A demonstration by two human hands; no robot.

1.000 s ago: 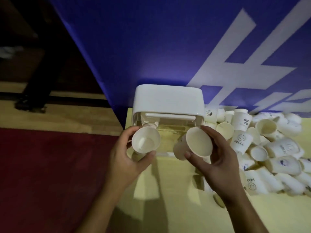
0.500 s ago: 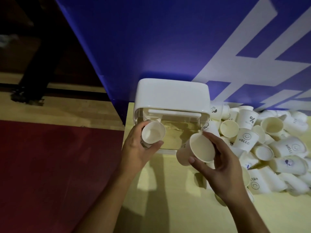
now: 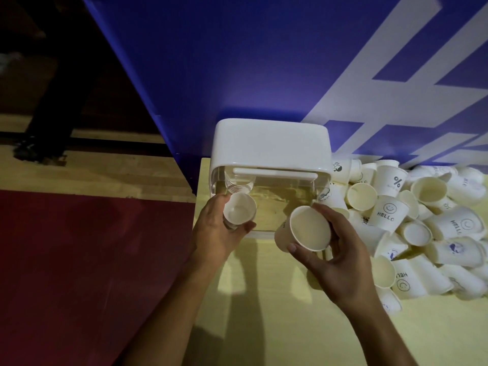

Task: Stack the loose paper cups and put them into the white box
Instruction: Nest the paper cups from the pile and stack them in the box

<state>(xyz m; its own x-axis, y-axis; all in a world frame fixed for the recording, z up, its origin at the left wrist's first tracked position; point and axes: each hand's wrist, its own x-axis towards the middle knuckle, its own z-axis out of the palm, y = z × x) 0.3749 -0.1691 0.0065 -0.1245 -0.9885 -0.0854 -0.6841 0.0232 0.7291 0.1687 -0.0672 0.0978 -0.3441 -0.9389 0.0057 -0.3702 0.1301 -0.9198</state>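
Grip: L hand (image 3: 214,233) curled round white paper cup (image 3: 239,208) at white plastic box (image 3: 272,143) front | R hand (image 3: 340,260) fingers+thumb wrap cream paper cup (image 3: 309,228)

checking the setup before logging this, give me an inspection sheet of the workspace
surface: pale yellow table, dimly lit
job's things: white box at the table's back left; pile of loose cups to its right
clutter: nothing seen
hands: left hand grips first cup at the box front; right hand grips second cup, mouth towards the camera
cables: nothing seen
surroundings: blue wall with white marks behind; wooden floor and red mat to the left
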